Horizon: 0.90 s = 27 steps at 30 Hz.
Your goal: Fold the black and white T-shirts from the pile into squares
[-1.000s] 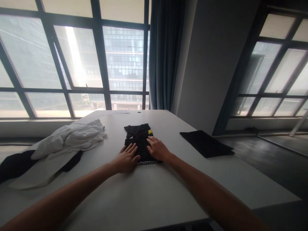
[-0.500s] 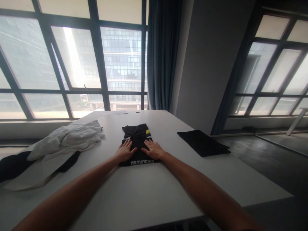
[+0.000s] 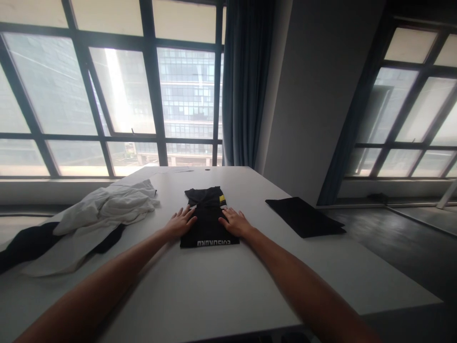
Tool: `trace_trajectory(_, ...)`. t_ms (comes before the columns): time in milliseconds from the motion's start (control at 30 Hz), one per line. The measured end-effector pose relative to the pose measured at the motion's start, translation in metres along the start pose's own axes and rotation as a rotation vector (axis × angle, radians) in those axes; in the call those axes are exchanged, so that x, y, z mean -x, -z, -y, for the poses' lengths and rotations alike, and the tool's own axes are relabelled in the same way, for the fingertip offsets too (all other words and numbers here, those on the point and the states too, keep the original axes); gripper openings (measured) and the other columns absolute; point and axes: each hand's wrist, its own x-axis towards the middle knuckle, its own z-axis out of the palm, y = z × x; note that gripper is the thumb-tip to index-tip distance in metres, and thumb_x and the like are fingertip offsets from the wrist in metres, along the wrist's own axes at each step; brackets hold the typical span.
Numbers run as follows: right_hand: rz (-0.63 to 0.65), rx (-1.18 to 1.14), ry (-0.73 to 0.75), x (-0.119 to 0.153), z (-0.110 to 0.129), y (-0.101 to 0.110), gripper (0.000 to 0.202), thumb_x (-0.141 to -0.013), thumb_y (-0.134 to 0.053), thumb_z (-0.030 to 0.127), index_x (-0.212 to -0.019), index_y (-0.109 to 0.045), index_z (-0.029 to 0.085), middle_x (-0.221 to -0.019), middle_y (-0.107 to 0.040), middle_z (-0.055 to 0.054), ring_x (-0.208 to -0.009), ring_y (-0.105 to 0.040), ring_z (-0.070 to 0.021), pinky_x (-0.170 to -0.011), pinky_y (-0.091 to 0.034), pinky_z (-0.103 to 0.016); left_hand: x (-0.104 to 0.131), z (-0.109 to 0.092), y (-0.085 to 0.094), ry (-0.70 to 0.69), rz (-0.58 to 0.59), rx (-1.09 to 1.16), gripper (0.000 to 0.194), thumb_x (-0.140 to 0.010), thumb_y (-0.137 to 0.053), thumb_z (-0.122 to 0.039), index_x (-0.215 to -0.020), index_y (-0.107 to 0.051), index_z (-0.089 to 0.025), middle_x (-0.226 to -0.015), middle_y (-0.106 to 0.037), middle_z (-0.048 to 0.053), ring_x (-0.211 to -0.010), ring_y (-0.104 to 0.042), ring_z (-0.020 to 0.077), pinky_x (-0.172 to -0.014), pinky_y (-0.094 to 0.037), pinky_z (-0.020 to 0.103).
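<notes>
A folded black garment point(image 3: 209, 224) lies flat on the white table point(image 3: 200, 290), with pale lettering along its near edge and a yellow patch near its far right side. At its left edge rests my left hand point(image 3: 180, 222), flat with the fingers spread. My right hand point(image 3: 234, 222) lies on the right edge, its fingers also stretched out and apart. Neither hand grips the cloth; both palms face down. What kind of garment it is, I cannot tell from the folded shape.
On the left of the table is a heap of crumpled white cloth point(image 3: 114, 205) with dark cloth point(image 3: 28, 245) beneath it. A flat black folded piece point(image 3: 305, 217) lies near the right edge. Windows, a blue curtain point(image 3: 246, 85) and a pillar stand behind.
Both hands have slid apart, outward from the middle of the black garment to its side edges. The view has shifted slightly, so everything sits a little further right.
</notes>
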Motion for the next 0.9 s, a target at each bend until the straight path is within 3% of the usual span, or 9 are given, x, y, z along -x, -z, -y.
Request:
trace_trajectory(133, -0.040, -0.060, 0.099, 0.004, -0.029, 0.016, 0.048, -0.090, -0.053, 0.020, -0.137, -0.060, 0.022, -0.144, -0.057, -0.009, -0.135, -0.049, -0.0221, -0.115, -0.034, -0.039, 0.028, 0.022, 0.022, -0.282, -0.005, 0.042, 0.054, -0.090, -0.050, -0.038, -0.142, -0.054, -0.026, -0.164, -0.029, 0.007, -0.152, -0.019, 0.0316, -0.120, -0.024, 0.055)
trace_trajectory(267, -0.015, -0.112, 0.214, 0.013, -0.043, 0.024, 0.061, -0.073, -0.059, 0.005, -0.132, -0.066, 0.022, -0.140, -0.060, -0.008, -0.131, -0.053, -0.0218, -0.116, -0.035, -0.036, 0.052, 0.029, 0.035, -0.384, 0.060, 0.129, 0.048, -0.080, -0.060, -0.028, -0.128, -0.065, -0.030, -0.152, -0.049, 0.006, -0.141, -0.043, 0.0298, -0.115, -0.038, 0.049)
trace_trajectory(367, 0.024, -0.152, 0.211, 0.018, -0.037, 0.025, 0.059, -0.071, -0.067, 0.009, -0.126, -0.070, 0.027, -0.145, -0.055, -0.005, -0.134, -0.052, -0.0246, -0.118, -0.033, -0.039, 0.059, 0.020, 0.033, -0.420, 0.063, 0.178, 0.050, -0.077, -0.064, -0.028, -0.127, -0.067, -0.029, -0.145, -0.056, 0.009, -0.132, -0.052, 0.0300, -0.110, -0.044, 0.046)
trace_trajectory(533, 0.095, -0.175, 0.254, 0.023, -0.028, 0.028, 0.046, -0.070, -0.073, 0.013, -0.114, -0.076, 0.028, -0.151, -0.050, -0.007, -0.138, -0.046, -0.0282, -0.118, -0.032, -0.043, 0.055, 0.004, 0.020, -0.426, -0.065, 0.156, 0.037, -0.082, -0.052, -0.020, -0.111, -0.074, -0.025, -0.130, -0.068, 0.007, -0.121, -0.061, 0.0261, -0.107, -0.046, 0.041)
trace_trajectory(667, 0.013, -0.221, 0.300, 0.027, -0.022, 0.038, 0.021, -0.079, -0.066, 0.015, -0.092, -0.080, 0.021, -0.144, -0.056, -0.008, -0.139, -0.044, -0.0284, -0.118, -0.031, -0.047, 0.055, -0.002, 0.022, -0.389, -0.177, 0.223, 0.033, -0.090, -0.046, -0.027, -0.107, -0.073, -0.021, -0.107, -0.076, 0.007, -0.097, -0.069, 0.0234, -0.091, -0.052, 0.036)
trace_trajectory(767, -0.048, -0.358, 0.360, 0.029, -0.016, 0.049, 0.021, -0.087, -0.057, 0.023, -0.094, -0.075, 0.017, -0.118, -0.070, -0.010, -0.117, -0.061, -0.0255, -0.106, -0.044, -0.044, 0.060, -0.006, 0.037, -0.367, -0.239, 0.371, 0.034, -0.092, -0.048, -0.041, -0.093, -0.073, -0.017, -0.076, -0.074, 0.005, -0.068, -0.064, 0.0191, -0.070, -0.052, 0.031)
trace_trajectory(900, -0.229, -0.643, 0.348, 0.028, -0.004, 0.057, 0.036, -0.094, -0.049, 0.047, -0.095, -0.067, 0.016, -0.093, -0.072, -0.007, -0.087, -0.067, -0.0231, -0.081, -0.056, -0.039, 0.063, -0.016, 0.058, -0.300, -0.295, 0.812, 0.048, -0.083, -0.060, -0.060, -0.080, -0.071, -0.014, -0.069, -0.070, 0.005, -0.065, -0.063, 0.0200, -0.063, -0.051, 0.031)
